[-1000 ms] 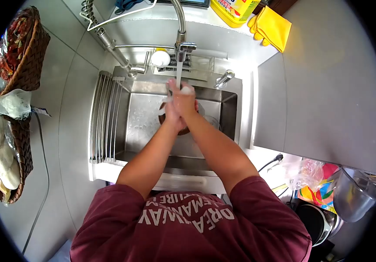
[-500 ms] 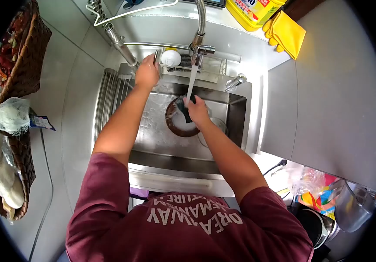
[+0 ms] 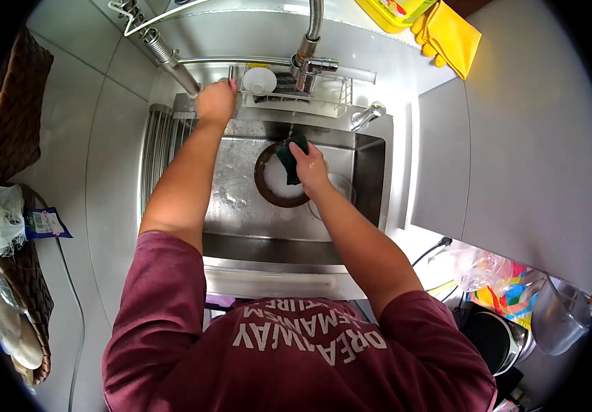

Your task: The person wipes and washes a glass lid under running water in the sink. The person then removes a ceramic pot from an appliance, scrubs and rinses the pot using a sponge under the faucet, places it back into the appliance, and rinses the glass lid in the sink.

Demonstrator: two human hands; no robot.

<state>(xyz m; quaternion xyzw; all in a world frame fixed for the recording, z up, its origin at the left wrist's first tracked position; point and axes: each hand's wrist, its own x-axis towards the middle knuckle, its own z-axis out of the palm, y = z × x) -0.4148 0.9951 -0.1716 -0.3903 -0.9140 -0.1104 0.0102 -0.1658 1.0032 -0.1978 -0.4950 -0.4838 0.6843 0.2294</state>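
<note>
Fingers [image 3: 297,152] of the right hand [image 3: 307,167] are clamped on a dark green sponge [image 3: 289,155], pressing it against the upper right edge of a round brown plate [image 3: 278,176] that lies flat in the steel sink [image 3: 241,192]. Suds sit white in the middle of that plate. Just right of it, partly under the right wrist, there's a clear glass item, hard to make out through the glare. Up top, the left hand [image 3: 216,101] is at the sink's back edge, fingers curled together around the base of the coiled spring hose [image 3: 169,58]; whether they grip a lever there I cannot tell. Beside that hand, a wire caddy [image 3: 296,89] holds a small white cup [image 3: 259,80]. The tap [image 3: 307,65] hangs over the sink centre with only a thin trickle below it. A ribbed drying rack [image 3: 162,158] lines the sink's left side. On the bench at the upper right lie yellow rubber gloves [image 3: 450,38]; a wicker basket [image 3: 7,130] stands far left.
</note>
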